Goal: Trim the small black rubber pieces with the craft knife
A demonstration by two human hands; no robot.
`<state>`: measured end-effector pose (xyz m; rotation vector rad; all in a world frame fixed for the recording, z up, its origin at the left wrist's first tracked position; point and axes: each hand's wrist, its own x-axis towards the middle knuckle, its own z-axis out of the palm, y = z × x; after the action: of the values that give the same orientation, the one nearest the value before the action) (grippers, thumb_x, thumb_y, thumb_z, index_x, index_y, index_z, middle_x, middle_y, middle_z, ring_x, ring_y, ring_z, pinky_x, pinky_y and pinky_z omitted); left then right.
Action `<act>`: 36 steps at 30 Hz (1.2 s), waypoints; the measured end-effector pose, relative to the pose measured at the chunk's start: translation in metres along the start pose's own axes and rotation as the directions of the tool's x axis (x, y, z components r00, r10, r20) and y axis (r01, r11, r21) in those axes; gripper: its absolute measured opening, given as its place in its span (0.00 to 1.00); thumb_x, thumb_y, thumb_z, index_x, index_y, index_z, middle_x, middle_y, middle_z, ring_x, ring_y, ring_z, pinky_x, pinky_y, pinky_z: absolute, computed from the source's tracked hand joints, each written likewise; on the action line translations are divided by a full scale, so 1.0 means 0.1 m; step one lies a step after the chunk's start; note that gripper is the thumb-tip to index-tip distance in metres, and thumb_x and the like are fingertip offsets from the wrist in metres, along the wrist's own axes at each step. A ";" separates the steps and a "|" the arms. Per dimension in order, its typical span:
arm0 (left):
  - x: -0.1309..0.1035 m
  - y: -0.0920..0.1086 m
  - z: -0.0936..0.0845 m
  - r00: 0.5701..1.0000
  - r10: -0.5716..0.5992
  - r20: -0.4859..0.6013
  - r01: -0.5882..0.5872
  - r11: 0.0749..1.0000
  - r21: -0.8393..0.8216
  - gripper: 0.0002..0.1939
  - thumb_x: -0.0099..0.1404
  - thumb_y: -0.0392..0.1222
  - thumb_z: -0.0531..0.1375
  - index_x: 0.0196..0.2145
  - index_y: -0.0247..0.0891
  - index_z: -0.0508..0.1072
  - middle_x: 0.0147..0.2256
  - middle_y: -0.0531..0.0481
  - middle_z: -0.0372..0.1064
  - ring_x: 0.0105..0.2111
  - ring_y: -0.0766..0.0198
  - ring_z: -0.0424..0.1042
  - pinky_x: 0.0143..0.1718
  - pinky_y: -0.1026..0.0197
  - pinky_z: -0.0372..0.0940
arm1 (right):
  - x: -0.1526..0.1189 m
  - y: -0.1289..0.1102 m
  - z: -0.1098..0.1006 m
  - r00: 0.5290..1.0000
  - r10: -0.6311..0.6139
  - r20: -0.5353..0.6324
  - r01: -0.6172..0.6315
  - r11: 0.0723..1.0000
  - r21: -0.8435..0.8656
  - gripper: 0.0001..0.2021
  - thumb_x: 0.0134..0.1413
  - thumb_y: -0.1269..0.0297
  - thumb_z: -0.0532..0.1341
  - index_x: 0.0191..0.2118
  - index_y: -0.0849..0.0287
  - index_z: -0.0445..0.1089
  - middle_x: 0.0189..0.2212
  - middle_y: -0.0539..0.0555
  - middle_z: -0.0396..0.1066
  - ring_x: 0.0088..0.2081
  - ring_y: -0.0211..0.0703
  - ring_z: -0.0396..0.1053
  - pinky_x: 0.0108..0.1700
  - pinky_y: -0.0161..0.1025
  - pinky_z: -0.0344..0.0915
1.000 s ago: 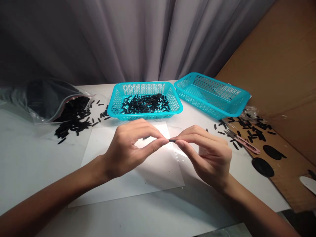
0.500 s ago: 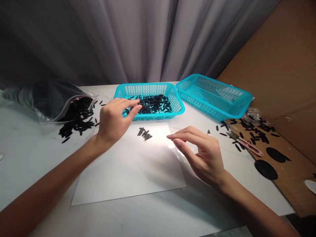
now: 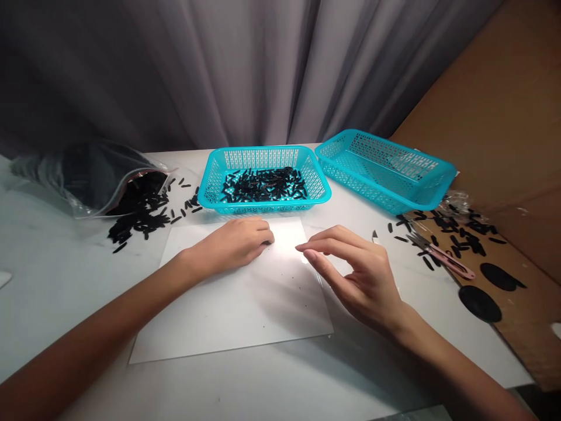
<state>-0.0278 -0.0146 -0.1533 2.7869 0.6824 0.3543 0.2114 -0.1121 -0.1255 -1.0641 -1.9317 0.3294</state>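
Observation:
My left hand (image 3: 243, 242) lies palm down on the white sheet (image 3: 210, 316), its fingers curled in over the spot where small black elongated pieces lay. A dark bit shows at its fingertips; the rest of that pile is hidden beneath the hand. To the right, my right hand (image 3: 350, 263) hovers above the sheet's right edge, thumb and fingers a little apart, with nothing visible between them. Behind the sheet stands a turquoise basket (image 3: 263, 207) with many loose black pieces (image 3: 272, 184) spread over its bottom.
At the left, a clear plastic bag (image 3: 96, 187) spills black pieces (image 3: 140, 222) onto the table. A second turquoise basket (image 3: 377, 193) stands at the back right. Pink-handled scissors (image 3: 451, 262), more black pieces and black round discs (image 3: 480, 303) lie by the cardboard (image 3: 517, 327).
My left hand has come down from over the basket to the sheet, covering the small pile, and its fingers have curled in. My right hand has hardly moved.

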 end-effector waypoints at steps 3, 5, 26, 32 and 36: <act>0.02 0.02 -0.04 0.999 -0.032 -0.028 0.030 0.997 -0.065 0.11 0.69 0.27 0.59 0.44 0.36 0.79 0.38 0.48 0.80 0.39 0.58 0.78 0.39 0.58 0.70 | 0.00 0.01 0.01 1.000 -0.004 -0.001 0.004 1.000 -0.001 0.06 0.67 0.71 0.65 0.39 0.59 0.80 0.34 0.54 0.81 0.36 0.43 0.78 0.39 0.39 0.72; 0.04 0.07 -0.08 0.996 -0.057 -0.075 0.046 0.989 -0.138 0.12 0.68 0.27 0.60 0.45 0.36 0.78 0.37 0.49 0.80 0.36 0.61 0.78 0.38 0.60 0.70 | 0.00 0.02 0.01 1.000 0.004 0.021 -0.004 1.000 -0.009 0.05 0.68 0.71 0.65 0.39 0.58 0.80 0.35 0.54 0.81 0.37 0.43 0.78 0.40 0.40 0.73; 0.12 0.62 -0.27 0.885 -0.406 -0.227 0.098 0.639 -0.763 0.03 0.66 0.35 0.68 0.38 0.38 0.83 0.37 0.48 0.82 0.37 0.63 0.82 0.40 0.63 0.80 | -0.03 -0.01 0.09 0.985 0.164 0.049 -0.170 0.969 0.179 0.02 0.65 0.69 0.67 0.39 0.57 0.78 0.31 0.49 0.82 0.29 0.38 0.77 0.30 0.33 0.72; 0.11 0.60 -0.29 0.897 -0.389 -0.209 0.104 0.645 -0.757 0.02 0.66 0.35 0.69 0.35 0.38 0.80 0.33 0.51 0.81 0.34 0.64 0.81 0.38 0.64 0.80 | -0.02 -0.02 0.06 0.978 0.207 0.030 -0.209 0.960 0.187 0.03 0.66 0.69 0.67 0.39 0.57 0.79 0.32 0.50 0.83 0.32 0.40 0.79 0.36 0.36 0.74; 0.11 0.60 -0.29 0.889 -0.401 -0.222 0.118 0.669 -0.734 0.02 0.66 0.36 0.70 0.35 0.38 0.80 0.33 0.50 0.81 0.33 0.64 0.81 0.38 0.63 0.80 | -0.02 -0.03 0.05 0.982 0.188 -0.006 -0.184 0.970 0.161 0.04 0.65 0.70 0.67 0.38 0.56 0.79 0.31 0.50 0.83 0.30 0.40 0.79 0.35 0.37 0.74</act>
<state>-0.0017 -0.0556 -0.1068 1.8579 0.8041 0.8841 0.2066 -0.1144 -0.1278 -1.1389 -1.7572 0.5660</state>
